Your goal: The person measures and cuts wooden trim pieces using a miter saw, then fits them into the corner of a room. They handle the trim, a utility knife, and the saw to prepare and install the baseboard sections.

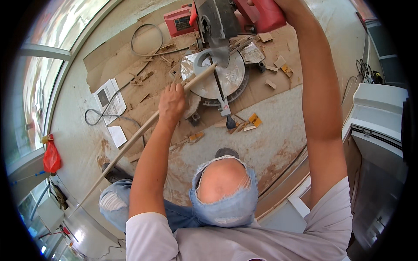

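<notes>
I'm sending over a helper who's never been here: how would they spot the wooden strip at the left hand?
Find the red-and-black miter saw on the cardboard. From its round silver table, a pale wooden strip runs toward the picture's lower left, held by the person's left hand. Unlike the short offcuts scattered nearby, it is very long and slender.
</notes>
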The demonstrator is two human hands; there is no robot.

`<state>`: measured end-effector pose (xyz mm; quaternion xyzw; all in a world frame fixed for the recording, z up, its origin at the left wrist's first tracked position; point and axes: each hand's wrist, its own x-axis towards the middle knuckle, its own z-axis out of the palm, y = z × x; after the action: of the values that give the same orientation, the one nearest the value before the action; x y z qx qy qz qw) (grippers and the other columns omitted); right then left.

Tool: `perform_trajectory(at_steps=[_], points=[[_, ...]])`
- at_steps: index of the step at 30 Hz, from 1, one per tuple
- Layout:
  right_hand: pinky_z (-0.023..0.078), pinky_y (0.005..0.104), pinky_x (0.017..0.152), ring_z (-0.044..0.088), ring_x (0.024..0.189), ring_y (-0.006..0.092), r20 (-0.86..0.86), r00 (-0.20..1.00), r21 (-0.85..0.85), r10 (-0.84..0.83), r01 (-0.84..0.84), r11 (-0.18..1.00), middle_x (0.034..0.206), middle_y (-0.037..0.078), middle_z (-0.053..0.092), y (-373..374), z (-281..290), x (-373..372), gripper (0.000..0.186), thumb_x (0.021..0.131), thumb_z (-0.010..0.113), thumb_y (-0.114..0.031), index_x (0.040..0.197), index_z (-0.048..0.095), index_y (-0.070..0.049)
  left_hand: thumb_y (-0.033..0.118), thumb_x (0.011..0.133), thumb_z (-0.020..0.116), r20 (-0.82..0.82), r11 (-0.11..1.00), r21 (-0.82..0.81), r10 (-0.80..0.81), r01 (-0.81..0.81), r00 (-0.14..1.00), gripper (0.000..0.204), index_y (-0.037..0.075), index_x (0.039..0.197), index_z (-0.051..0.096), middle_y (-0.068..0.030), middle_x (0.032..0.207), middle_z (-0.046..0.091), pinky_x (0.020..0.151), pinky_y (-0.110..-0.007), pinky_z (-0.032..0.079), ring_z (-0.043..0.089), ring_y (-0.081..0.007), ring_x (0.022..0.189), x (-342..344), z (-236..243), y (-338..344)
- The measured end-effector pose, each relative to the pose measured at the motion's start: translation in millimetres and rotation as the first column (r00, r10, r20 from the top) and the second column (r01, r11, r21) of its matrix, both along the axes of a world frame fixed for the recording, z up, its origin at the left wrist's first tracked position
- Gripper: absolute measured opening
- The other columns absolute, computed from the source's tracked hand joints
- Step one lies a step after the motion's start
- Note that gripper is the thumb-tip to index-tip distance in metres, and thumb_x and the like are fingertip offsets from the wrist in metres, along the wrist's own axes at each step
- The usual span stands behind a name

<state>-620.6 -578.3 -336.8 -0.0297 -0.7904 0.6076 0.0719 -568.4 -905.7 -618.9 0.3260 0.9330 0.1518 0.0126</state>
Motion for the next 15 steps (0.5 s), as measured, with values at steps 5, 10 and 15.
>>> perform_trajectory(at_steps=[5,10,15], points=[[0.054,0.0304,0.08,0.065,0.08,0.0188,-0.102,0.994,-0.042,0.027,-0.031,0.999,0.106,0.012,0.065,24,-7,-16,0.042,0.1,0.057,-0.033,0.128,0.056,-0.002,0.016,0.083,0.07,-0.019,1.0,0.017,-0.022,0.023,1.0,0.025,0.003,0.095,0.053,-0.0163,0.095,0.059,0.08,-0.046,0.049,0.059,-0.0365,0.093,-2,0,9],[0.05,0.0263,0.067,0.064,0.066,0.0119,-0.296,0.796,0.055,-0.528,0.566,0.823,0.083,0.007,0.072,18,-106,55,0.037,0.102,0.058,-0.034,0.096,0.068,0.001,0.016,0.083,0.069,-0.027,1.0,0.016,0.011,-0.01,1.0,0.023,0.003,0.095,0.053,-0.0161,0.093,0.059,0.079,-0.047,0.048,0.059,-0.0372,0.091,1,0,-3],[0.05,0.0384,0.065,0.065,0.066,0.0256,0.498,0.84,0.356,-0.215,0.028,0.934,0.07,0.017,0.065,-48,-302,213,0.062,0.098,0.056,-0.056,0.083,0.067,0.003,0.016,0.083,0.068,0.0,0.999,0.033,0.011,-0.011,1.0,0.023,0.004,0.094,0.053,-0.0165,0.095,0.059,0.079,-0.047,0.048,0.058,-0.0367,0.092,-4,2,6]])
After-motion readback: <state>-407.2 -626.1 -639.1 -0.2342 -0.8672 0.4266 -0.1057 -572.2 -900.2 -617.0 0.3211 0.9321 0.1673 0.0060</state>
